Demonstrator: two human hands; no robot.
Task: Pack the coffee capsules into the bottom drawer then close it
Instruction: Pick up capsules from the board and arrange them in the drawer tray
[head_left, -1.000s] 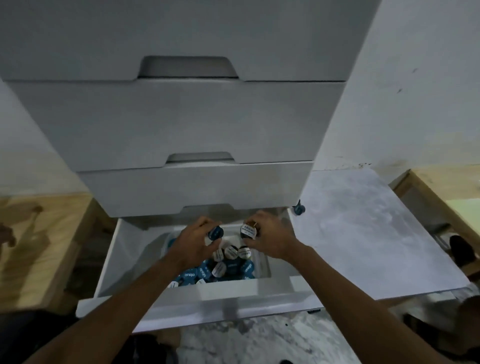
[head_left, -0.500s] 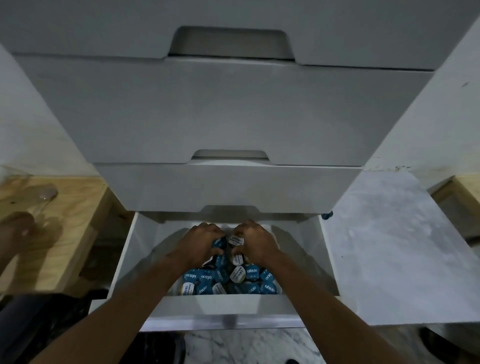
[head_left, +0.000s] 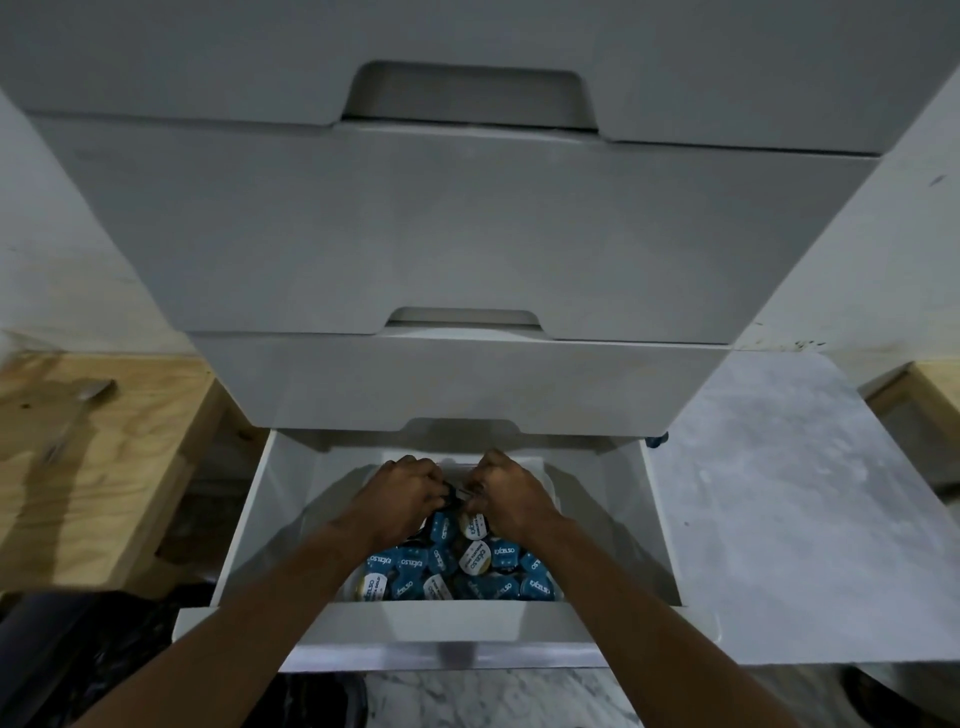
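The white bottom drawer (head_left: 249, 525) stands pulled out and holds a clear tub (head_left: 551, 486) filled with several blue and white coffee capsules (head_left: 475, 558). Both of my hands reach down into the tub, knuckles up. My left hand (head_left: 400, 496) has its fingers curled round a dark capsule at the pile's far end. My right hand (head_left: 511, 493) curls its fingers over a capsule close beside it; the fingertips of both nearly touch. What lies under the palms is hidden.
Three shut drawer fronts (head_left: 457, 228) of the white cabinet rise above the open drawer. A plywood board (head_left: 98, 467) lies on the left, a pale marble slab (head_left: 795, 509) on the right. One blue capsule (head_left: 655, 440) sits at the slab's near corner by the cabinet.
Both hands have dropped from above the pile deeper into the tub and drawn together. My view has shifted so the cabinet sits centred and nearer.
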